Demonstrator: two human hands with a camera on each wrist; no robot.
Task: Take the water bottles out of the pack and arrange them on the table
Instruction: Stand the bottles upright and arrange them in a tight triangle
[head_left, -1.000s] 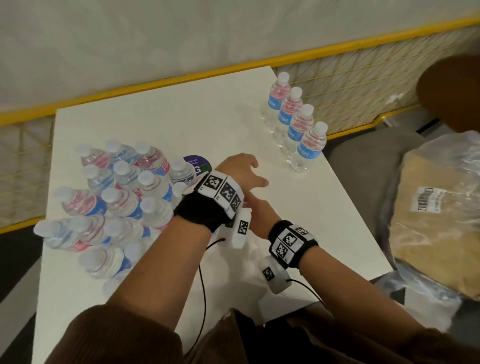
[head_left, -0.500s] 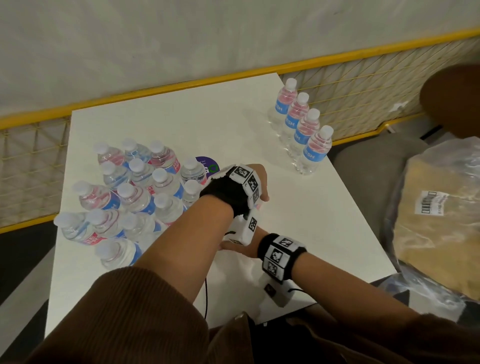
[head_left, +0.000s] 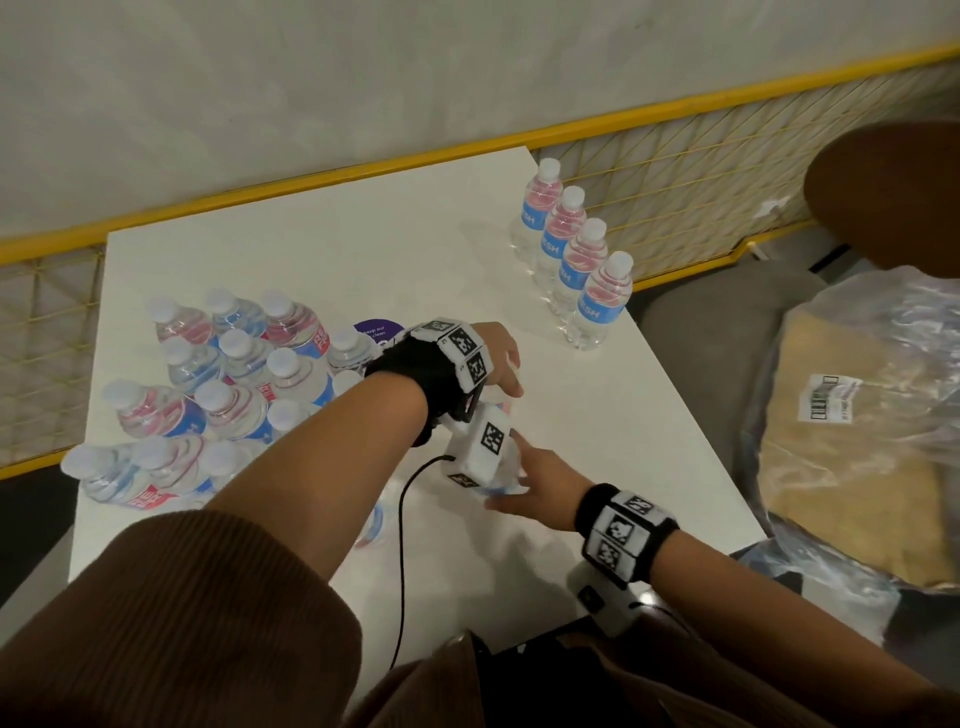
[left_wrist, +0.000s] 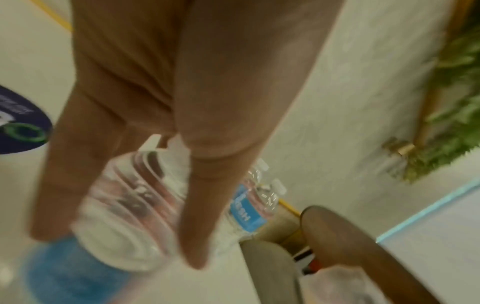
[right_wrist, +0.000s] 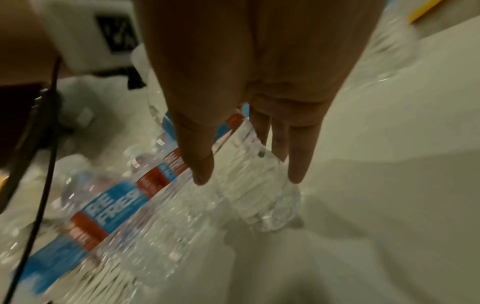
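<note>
A clear water bottle (head_left: 511, 467) with a blue label is held between both hands just right of the pack; a wrist camera hides most of it in the head view. My left hand (head_left: 501, 364) grips its top near the cap, thumb and fingers on either side of the bottle (left_wrist: 130, 205). My right hand (head_left: 519, 483) holds the lower body, thumb and fingers around the bottle (right_wrist: 254, 185). The torn pack (head_left: 234, 384) with several bottles lies on the left of the white table (head_left: 363, 249). Several bottles (head_left: 571, 260) stand in a row along the right edge.
A purple round sticker (head_left: 379, 330) lies on the table beside the pack. A yellow wire railing (head_left: 675, 171) runs behind the table. To the right, off the table, are a grey seat (head_left: 701, 322) and a plastic-wrapped brown parcel (head_left: 857, 441).
My left hand went from lying spread beside the pack to gripping a bottle's top. The right hand came out from under the left wrist and took the bottle's lower part.
</note>
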